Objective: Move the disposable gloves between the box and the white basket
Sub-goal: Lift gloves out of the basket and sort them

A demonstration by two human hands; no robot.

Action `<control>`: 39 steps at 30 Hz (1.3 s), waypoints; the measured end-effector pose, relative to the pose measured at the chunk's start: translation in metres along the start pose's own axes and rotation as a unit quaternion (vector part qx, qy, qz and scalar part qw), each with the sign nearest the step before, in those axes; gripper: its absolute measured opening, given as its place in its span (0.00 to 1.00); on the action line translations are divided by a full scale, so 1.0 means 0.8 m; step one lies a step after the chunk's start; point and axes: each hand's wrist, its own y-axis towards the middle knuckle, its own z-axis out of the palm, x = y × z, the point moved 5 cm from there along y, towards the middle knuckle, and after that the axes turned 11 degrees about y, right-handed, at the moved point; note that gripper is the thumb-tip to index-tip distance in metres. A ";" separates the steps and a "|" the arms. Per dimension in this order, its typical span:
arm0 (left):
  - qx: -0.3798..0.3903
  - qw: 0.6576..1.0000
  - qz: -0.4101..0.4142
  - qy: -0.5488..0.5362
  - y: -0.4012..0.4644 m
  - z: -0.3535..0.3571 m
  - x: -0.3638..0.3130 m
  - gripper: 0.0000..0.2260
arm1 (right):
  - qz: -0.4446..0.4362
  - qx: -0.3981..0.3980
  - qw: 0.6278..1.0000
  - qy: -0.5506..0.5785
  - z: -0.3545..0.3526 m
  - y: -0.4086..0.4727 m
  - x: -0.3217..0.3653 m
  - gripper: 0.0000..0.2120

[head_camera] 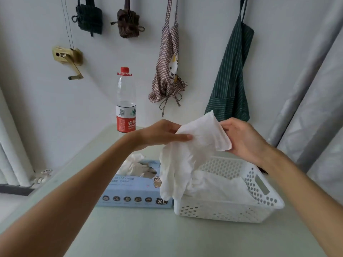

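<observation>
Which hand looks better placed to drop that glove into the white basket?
Probably the right hand: it pinches the glove above the white basket, while the left hand is over the box.

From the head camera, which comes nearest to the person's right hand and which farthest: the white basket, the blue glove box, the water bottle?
Measured from the right hand, which holds the glove:
1. White basket, just below the hand, at the right of the table.
2. Blue glove box, lower left, beside the basket.
3. Water bottle, far left, at the table's back edge by the wall.
</observation>
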 end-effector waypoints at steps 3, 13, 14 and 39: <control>-0.027 1.000 0.012 -0.001 0.017 0.015 -0.021 0.11 | -0.029 -0.036 0.993 -0.106 -0.020 -0.015 -0.004 0.18; 0.004 1.000 0.005 -0.004 0.041 0.055 -0.017 0.13 | -0.161 -0.245 0.943 -0.159 -0.093 -0.022 0.007 0.23; 0.006 1.000 0.004 -0.012 0.042 0.056 -0.013 0.13 | -0.175 -0.259 0.936 -0.165 -0.098 -0.025 0.008 0.23; -0.102 0.899 -0.180 0.385 0.081 0.070 0.026 0.11 | -0.043 -0.288 0.906 -0.307 -0.139 -0.034 -0.105 0.20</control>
